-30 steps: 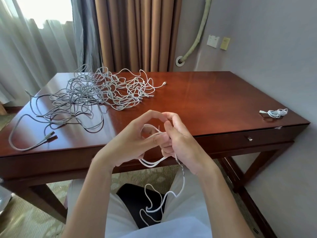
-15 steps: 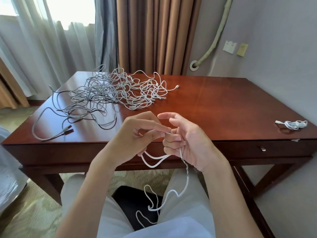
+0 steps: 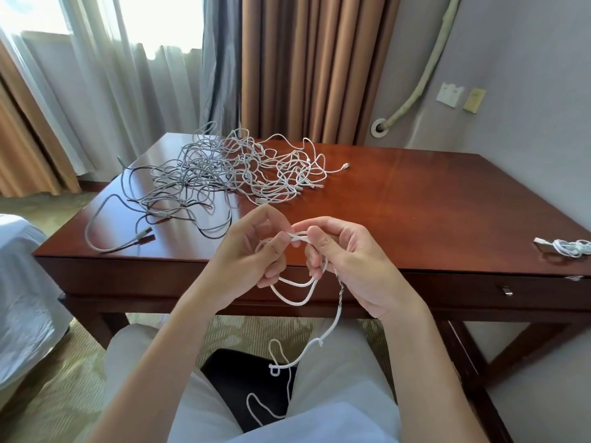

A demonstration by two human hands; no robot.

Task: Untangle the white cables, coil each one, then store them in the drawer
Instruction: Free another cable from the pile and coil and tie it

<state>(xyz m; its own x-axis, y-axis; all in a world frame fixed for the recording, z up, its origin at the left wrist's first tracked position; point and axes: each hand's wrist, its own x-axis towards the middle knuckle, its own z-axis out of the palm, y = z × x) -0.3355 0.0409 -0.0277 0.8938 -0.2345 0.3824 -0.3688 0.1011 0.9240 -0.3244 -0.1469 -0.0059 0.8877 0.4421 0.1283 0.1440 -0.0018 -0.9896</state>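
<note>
Both the left hand [image 3: 252, 251] and right hand [image 3: 339, 254] pinch one white cable [image 3: 295, 302], loops sagging between them. Its free length hangs straight down from the right hand to the lap.

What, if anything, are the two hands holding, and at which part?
Both the left hand and right hand pinch one white cable at its gathered upper loops; its loose end trails down onto the lap.

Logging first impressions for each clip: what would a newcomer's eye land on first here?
Probably the two hands at centre, left hand and right hand, both pinching one white cable whose tail drops to the lap. Next comes the big tangled cable pile on the far left of the wooden desk. One small coiled cable lies at the desk's right edge.
</note>
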